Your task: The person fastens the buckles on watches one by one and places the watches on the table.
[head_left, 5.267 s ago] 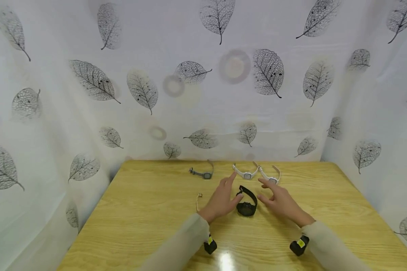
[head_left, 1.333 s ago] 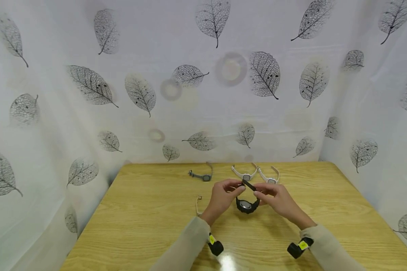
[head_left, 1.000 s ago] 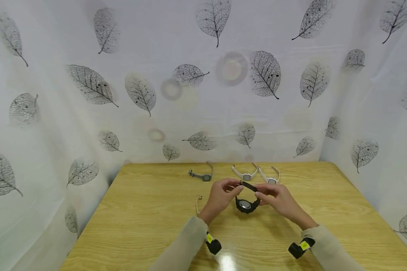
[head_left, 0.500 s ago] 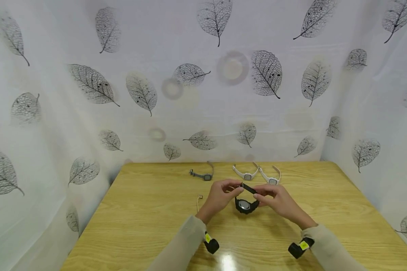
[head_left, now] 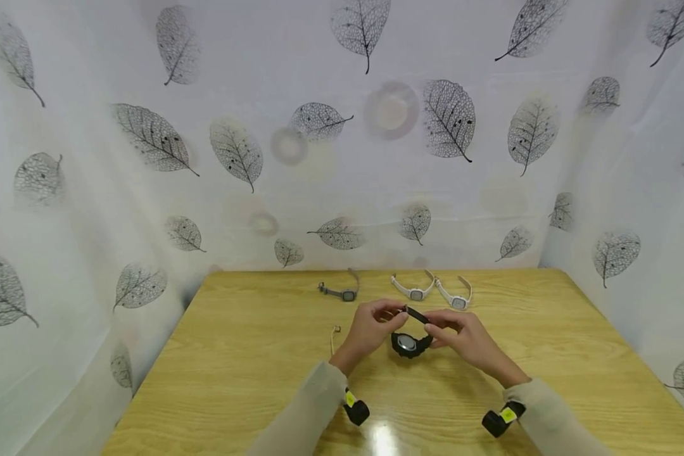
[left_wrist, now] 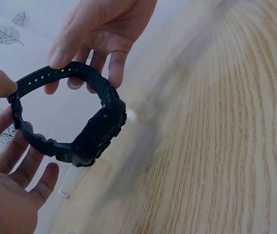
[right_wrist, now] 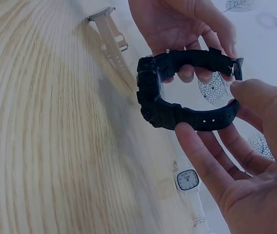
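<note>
Both hands hold a black wristwatch (head_left: 406,342) above the wooden table, its strap bent into a loop with the back of the case facing the head camera. My left hand (head_left: 370,329) pinches the strap at the buckle end, thumb on top in the left wrist view. The holed part of the strap (left_wrist: 63,70) is gripped between thumb and fingers of my right hand (head_left: 468,339). In the right wrist view the strap ends meet near the buckle (right_wrist: 236,68); whether it is fastened I cannot tell.
Along the table's (head_left: 234,354) back lie a grey watch (head_left: 349,295) and two white watches, one left (head_left: 416,294) and one right (head_left: 458,303). A beige-strapped watch (right_wrist: 114,44) lies partly hidden behind my left wrist. A leaf-patterned curtain (head_left: 342,177) encloses the back and sides.
Several seconds ago both hands were open around the watch on the table; since then they have gripped and raised it. Over the last second the case has shifted slightly left.
</note>
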A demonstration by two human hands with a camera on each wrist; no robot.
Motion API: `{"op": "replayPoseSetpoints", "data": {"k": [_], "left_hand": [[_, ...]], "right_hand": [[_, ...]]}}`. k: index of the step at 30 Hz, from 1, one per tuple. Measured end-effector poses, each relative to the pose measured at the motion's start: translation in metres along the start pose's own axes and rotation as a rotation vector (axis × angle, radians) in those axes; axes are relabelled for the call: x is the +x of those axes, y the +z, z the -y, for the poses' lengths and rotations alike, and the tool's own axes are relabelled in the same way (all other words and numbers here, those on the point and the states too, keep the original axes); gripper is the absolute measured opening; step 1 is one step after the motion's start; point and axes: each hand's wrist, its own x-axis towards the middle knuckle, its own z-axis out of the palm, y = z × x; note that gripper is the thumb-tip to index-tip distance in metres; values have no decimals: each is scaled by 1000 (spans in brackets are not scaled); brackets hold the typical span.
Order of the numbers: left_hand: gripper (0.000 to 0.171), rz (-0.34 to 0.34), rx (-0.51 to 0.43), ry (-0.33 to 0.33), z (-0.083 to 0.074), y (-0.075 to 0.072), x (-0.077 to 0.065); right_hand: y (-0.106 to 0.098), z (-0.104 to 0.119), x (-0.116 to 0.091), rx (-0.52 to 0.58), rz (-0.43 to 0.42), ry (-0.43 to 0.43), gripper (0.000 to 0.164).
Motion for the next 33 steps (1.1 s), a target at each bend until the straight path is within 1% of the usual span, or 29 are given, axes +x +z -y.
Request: {"op": "replayPoseSetpoints", "data": {"k": [4, 7, 12, 14, 18, 22, 24, 33], "left_hand": [[22, -34, 7, 17, -3, 2, 0], [22, -44, 7, 24, -10, 3, -1], [24, -25, -9, 17, -31, -2, -8], [24, -18, -17, 14, -35, -4, -10], [24, -9, -22, -1, -39, -7, -11], [24, 4, -20, -25, -38, -8, -11], [25, 8, -23, -31, -35, -8, -9], [25, 16, -8, -27, -5, -6, -2]], "right_hand": [[4, 2, 0, -3, -28, 0, 31], [5, 2, 0, -3, -39, 1, 31], [7, 0, -1, 14, -32, 5, 32], [9, 0, -1, 18, -28, 5, 32], [11, -1, -2, 25, -28, 0, 32], [13, -1, -3, 31, -37, -5, 32], [14, -1, -3, 31, -43, -4, 33], [18, 0, -4, 21, -27, 31, 37]]}}
